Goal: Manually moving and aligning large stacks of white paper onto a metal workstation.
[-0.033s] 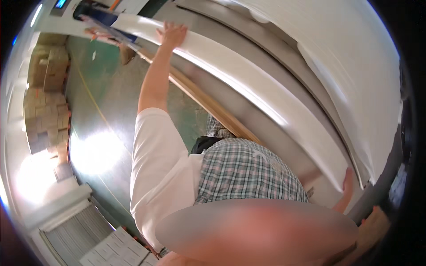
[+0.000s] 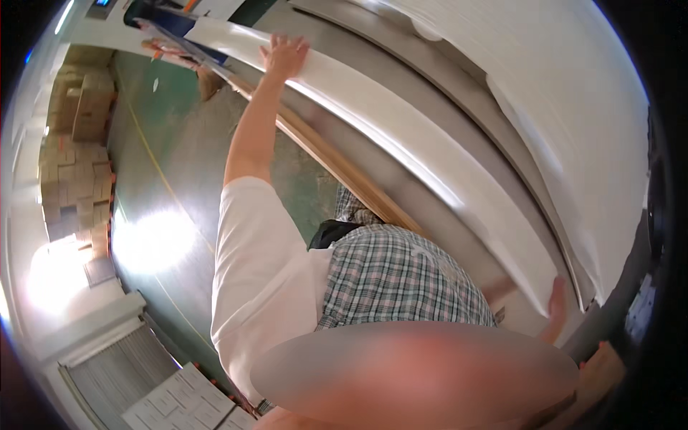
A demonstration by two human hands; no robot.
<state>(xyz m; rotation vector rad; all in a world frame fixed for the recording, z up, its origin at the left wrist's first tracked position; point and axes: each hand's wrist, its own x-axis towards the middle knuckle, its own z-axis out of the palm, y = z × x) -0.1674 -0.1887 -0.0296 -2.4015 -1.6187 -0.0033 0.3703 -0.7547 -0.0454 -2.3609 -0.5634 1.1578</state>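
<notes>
A long, smooth white strip (image 2: 401, 115), like a folded or rolled sheet, lies along a grey-beige table (image 2: 344, 129). My left hand (image 2: 285, 57) rests on its far left part with the fingers spread, palm down. My right hand (image 2: 557, 297) is at the strip's near right end, upright against it; its fingers look straight, though only part of the hand shows. Beyond the strip, a wide white sheet (image 2: 566, 143) covers the far side, with a grey board edge (image 2: 430, 75) between the two.
The table's wooden front edge (image 2: 344, 172) runs past my checked apron (image 2: 401, 279). Stacked cardboard boxes (image 2: 75, 172) stand at the left by the green floor (image 2: 165, 107). White cartons (image 2: 179, 401) are at the lower left. Something dark blue (image 2: 168, 25) is at the table's far end.
The view has shifted very slightly. Both hands keep their places on the white strip, and the strip has not visibly moved.
</notes>
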